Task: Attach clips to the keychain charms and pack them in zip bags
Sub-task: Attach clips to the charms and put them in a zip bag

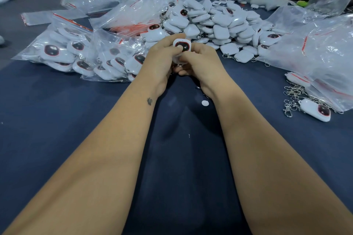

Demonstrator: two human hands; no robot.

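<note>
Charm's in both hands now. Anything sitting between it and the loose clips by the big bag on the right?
Nothing visible does. Both the left hand and the right hand grip the charm above the table. The cloth between it and the clips is bare; a small white disc lies nearer, off that line.

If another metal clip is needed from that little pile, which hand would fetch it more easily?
The right hand, probably. The loose metal clips lie on the table's right side, beyond that arm. The left hand would have to cross over, and could keep gripping the charm.
</note>
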